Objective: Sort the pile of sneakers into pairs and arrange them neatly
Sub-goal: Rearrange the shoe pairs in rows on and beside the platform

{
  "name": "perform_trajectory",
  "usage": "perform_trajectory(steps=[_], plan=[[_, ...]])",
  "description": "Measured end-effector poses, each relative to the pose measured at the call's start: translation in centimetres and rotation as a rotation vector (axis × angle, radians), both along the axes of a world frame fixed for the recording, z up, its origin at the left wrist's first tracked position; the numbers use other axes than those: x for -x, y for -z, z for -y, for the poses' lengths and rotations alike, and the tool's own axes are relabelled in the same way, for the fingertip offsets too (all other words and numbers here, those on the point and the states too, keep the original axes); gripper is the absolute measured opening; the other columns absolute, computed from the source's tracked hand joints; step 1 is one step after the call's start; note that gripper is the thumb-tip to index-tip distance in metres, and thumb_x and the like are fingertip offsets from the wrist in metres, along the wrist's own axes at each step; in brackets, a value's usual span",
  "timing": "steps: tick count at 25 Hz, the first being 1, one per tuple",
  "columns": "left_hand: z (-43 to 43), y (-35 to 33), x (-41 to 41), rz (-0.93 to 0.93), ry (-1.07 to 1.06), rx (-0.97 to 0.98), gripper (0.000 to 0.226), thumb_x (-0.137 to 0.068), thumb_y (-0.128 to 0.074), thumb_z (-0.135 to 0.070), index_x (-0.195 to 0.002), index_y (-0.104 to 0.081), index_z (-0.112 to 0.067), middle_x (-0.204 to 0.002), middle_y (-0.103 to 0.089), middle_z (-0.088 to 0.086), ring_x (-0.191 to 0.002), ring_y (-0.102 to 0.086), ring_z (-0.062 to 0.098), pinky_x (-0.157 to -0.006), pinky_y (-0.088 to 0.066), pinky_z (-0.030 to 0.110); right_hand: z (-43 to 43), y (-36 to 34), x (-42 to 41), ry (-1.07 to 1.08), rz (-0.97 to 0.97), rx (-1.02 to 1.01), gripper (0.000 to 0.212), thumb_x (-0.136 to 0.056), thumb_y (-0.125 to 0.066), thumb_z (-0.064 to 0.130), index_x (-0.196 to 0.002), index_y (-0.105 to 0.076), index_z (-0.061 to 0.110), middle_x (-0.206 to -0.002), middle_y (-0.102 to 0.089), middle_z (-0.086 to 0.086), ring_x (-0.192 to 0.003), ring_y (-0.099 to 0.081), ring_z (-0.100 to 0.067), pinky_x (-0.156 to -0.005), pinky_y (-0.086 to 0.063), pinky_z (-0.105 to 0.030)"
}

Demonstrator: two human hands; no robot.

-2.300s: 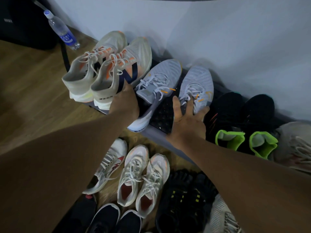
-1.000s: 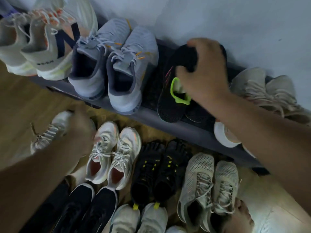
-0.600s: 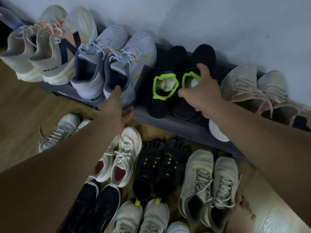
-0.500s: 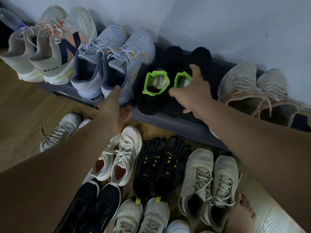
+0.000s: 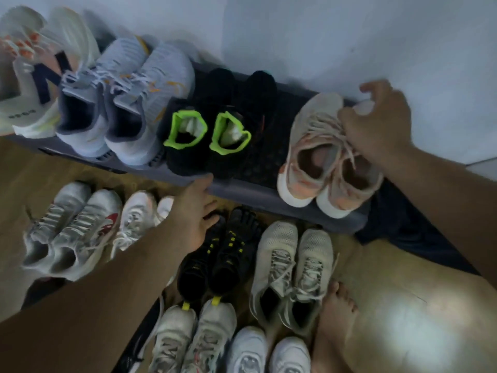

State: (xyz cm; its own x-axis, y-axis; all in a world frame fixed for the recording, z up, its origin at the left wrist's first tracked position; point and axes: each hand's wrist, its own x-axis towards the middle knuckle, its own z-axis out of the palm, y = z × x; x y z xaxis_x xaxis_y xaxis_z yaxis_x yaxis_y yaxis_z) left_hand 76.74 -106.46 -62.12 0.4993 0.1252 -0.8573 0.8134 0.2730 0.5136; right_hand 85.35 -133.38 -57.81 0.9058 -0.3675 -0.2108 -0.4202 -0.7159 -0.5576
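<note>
Paired sneakers stand on a low dark rack (image 5: 258,193) along the wall: a cream pair with orange laces (image 5: 37,84), a light grey pair (image 5: 126,103), a black pair with green collars (image 5: 212,125) and a beige-pink pair (image 5: 312,157). My right hand (image 5: 376,125) grips the right beige-pink sneaker at its laces and toe. My left hand (image 5: 199,211) is open, its fingertips at the rack's front edge just below the black pair.
On the wooden floor stand more pairs: white-grey with red (image 5: 70,232), white (image 5: 139,219) partly behind my left arm, black toe shoes with yellow (image 5: 228,254), beige mesh (image 5: 293,267), and white pairs (image 5: 193,340) at the bottom. A bare foot (image 5: 336,305) rests beside the mesh pair.
My right hand left the black green-collared pair and moved right onto the beige-pink pair, which now sits closer together. My left hand shifted right from the grey pair to below the black pair.
</note>
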Motion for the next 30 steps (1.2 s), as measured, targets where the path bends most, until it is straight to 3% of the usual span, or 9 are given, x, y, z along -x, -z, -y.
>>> perform_trajectory(steps=[3, 6, 10, 12, 15, 17, 21, 26, 30], plan=[[6.4, -0.6, 0.7, -0.051, 0.182, 0.062, 0.053, -0.092, -0.058, -0.04, -0.14, -0.038, -0.029, -0.147, -0.04, 0.0, -0.13, -0.043, 0.026, -0.101, -0.04, 0.046, 3.4, 3.3, 3.6, 0.203, -0.304, -0.186, 0.079, -0.072, -0.057, 0.061, -0.142, -0.038, 0.029, -0.137, -0.049, -0.01, -0.12, -0.052, -0.033, -0.102, -0.045, -0.045], [12.4, -1.3, -0.5, 0.046, 0.389, -0.003, 0.073, -0.083, -0.072, -0.038, -0.144, -0.033, -0.028, -0.13, -0.049, -0.006, -0.112, -0.051, 0.018, -0.086, -0.044, 0.036, 3.6, 4.3, 3.7, 0.282, -0.281, -0.415, 0.083, -0.071, -0.062, 0.057, -0.145, -0.033, 0.034, -0.138, -0.05, -0.005, -0.117, -0.053, -0.031, -0.1, -0.048, -0.044], [13.3, 0.1, -3.0, 0.155, 0.286, -0.071, 0.067, -0.072, -0.075, -0.015, -0.133, -0.048, -0.022, -0.123, -0.063, 0.005, -0.103, -0.063, 0.023, -0.086, -0.05, 0.038, 3.5, 4.8, 3.3, 0.191, -0.234, -0.466, 0.074, -0.071, -0.061, 0.057, -0.139, -0.039, 0.041, -0.126, -0.055, 0.002, -0.108, -0.057, -0.025, -0.093, -0.052, -0.044], [11.6, 0.5, -3.1, 0.17, 0.298, -0.157, 0.061, -0.066, -0.068, -0.02, -0.125, -0.055, -0.028, -0.115, -0.066, 0.003, -0.1, -0.064, 0.024, -0.087, -0.051, 0.042, 2.4, 5.0, 3.4, 0.154, -0.241, -0.524, 0.068, -0.071, -0.06, 0.055, -0.135, -0.042, 0.041, -0.12, -0.054, 0.005, -0.104, -0.056, -0.023, -0.091, -0.053, -0.046], [9.3, 0.6, -2.8, 0.197, 0.379, -0.132, 0.036, -0.08, -0.065, -0.033, -0.116, -0.06, -0.035, -0.11, -0.069, -0.006, -0.101, -0.064, 0.017, -0.086, -0.048, 0.035, 0.7, 4.6, 3.8, 0.157, -0.251, -0.565, 0.094, -0.063, -0.061, 0.069, -0.147, -0.029, 0.039, -0.141, -0.046, -0.004, -0.119, -0.052, -0.029, -0.1, -0.048, -0.046], [8.4, 0.9, -2.6, 0.158, 0.41, -0.09, 0.049, -0.081, -0.065, -0.048, -0.127, -0.054, -0.037, -0.12, -0.066, -0.009, -0.109, -0.064, 0.017, -0.089, -0.05, 0.036, 1.2, 4.6, 5.4, 0.17, -0.108, -0.597, 0.089, -0.077, -0.057, 0.067, -0.151, -0.023, 0.032, -0.141, -0.047, -0.003, -0.121, -0.053, -0.022, -0.101, -0.048, -0.042], [6.7, 2.2, 1.3, -0.006, 0.349, -0.115, 0.053, -0.092, -0.051, -0.054, -0.137, -0.048, -0.025, -0.139, -0.052, -0.001, -0.121, -0.053, 0.02, -0.085, -0.046, 0.035, 3.1, 6.4, 13.4, 0.263, 0.023, -0.426, 0.064, -0.087, -0.052, 0.051, -0.144, -0.034, 0.027, -0.121, -0.049, -0.001, -0.115, -0.052, -0.016, -0.1, -0.046, -0.034], [3.5, 5.0, 10.1, -0.196, 0.281, -0.077, 0.057, -0.096, -0.043, -0.053, -0.143, -0.039, -0.022, -0.146, -0.043, 0.002, -0.128, -0.046, 0.025, -0.098, -0.043, 0.041, 1.6, 10.3, 23.7, 0.258, -0.237, -0.353, 0.059, -0.08, -0.054, 0.054, -0.133, -0.044, 0.03, -0.125, -0.054, -0.003, -0.114, -0.054, -0.019, -0.096, -0.048, -0.041], [0.4, 5.4, 15.7, -0.236, 0.404, -0.194, 0.055, -0.094, -0.045, -0.057, -0.138, -0.045, -0.025, -0.133, -0.051, -0.002, -0.114, -0.051, 0.019, -0.094, -0.045, 0.039, -0.6, 11.8, 28.3, 0.187, -0.471, -0.368, 0.055, -0.085, -0.063, 0.045, -0.134, -0.046, 0.03, -0.123, -0.052, 0.005, -0.104, -0.055, -0.013, -0.08, -0.04, -0.027]])
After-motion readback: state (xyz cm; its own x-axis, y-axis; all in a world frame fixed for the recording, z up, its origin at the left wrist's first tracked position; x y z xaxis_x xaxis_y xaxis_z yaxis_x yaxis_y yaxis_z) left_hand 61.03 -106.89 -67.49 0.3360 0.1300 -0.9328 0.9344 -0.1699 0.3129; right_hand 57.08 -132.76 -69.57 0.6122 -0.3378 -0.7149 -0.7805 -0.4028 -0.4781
